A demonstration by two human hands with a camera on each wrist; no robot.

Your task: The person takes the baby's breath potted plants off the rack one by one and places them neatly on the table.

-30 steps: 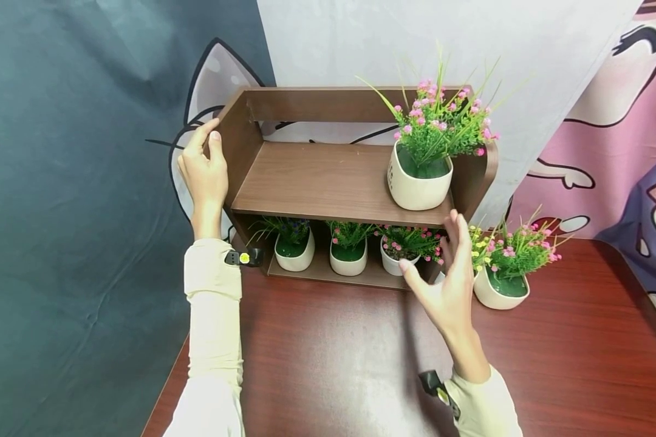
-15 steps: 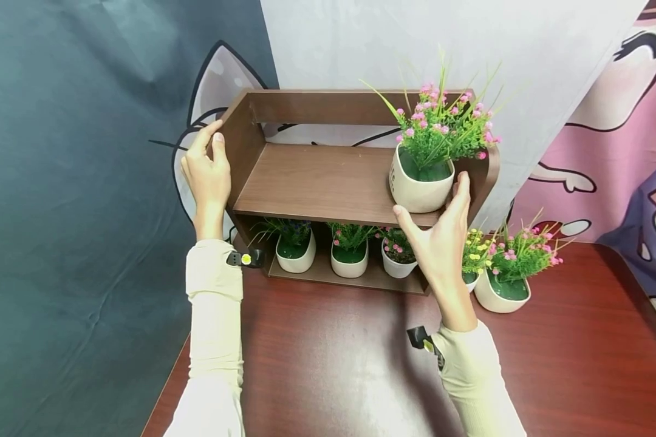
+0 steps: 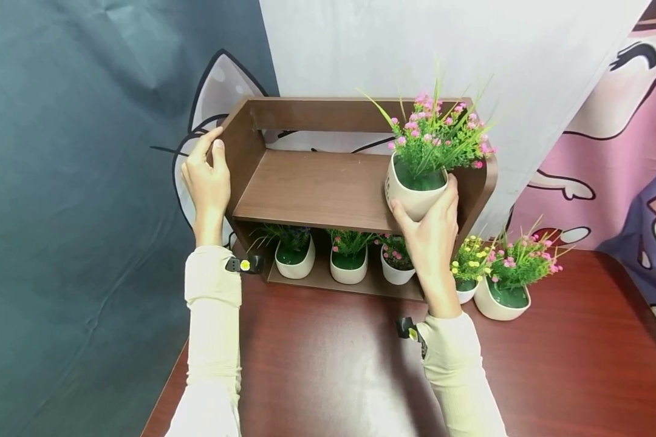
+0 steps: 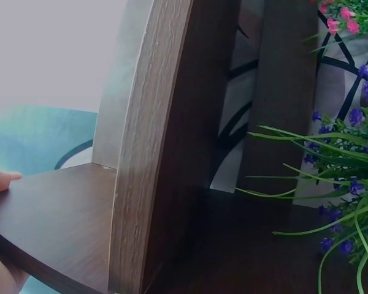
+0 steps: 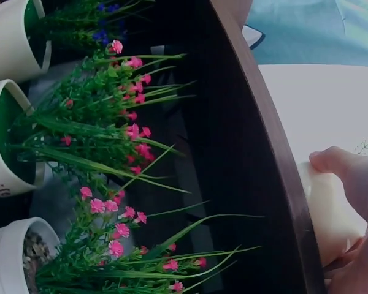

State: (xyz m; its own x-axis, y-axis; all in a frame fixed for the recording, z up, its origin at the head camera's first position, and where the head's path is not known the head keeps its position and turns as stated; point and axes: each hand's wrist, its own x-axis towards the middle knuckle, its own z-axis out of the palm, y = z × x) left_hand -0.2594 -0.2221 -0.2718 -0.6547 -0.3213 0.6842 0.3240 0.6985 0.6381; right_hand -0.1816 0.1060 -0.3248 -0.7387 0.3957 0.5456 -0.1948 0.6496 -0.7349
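At the right end of the upper board [image 3: 311, 188], apparently at the step of handling the white pot [image 3: 418, 201]. Clamped round that pot, the right hand [image 3: 434, 233]: thumb across the near face, fingers along the right side, close by the right side panel [image 3: 474, 182]. Not possible to tell whether resting on the board or held just clear of it. At the other end, pinched on the left side panel [image 3: 244, 161], the left hand [image 3: 206, 182] — thumb against the inner face, fingers to the outer — probably bracing the frame.

For the next move, best to keep both holds firm, then raise or slide the pot slowly, level, and away from the right side panel. Likely top-heavy with so tall a spray, so better not tipped. Worth minding, too, the three pots [image 3: 349, 274] lined up beneath the board.

As for looks: off-white, smooth, rounded at the corners, filled with dark green at the mouth. Marked on the left face with dark lettering, too small to read. Crowned with pink flowers [image 3: 430, 136], fine green foliage and thin grassy blades reaching above the back rail [image 3: 322, 114]. Perhaps tilted slightly; hard to judge from above.
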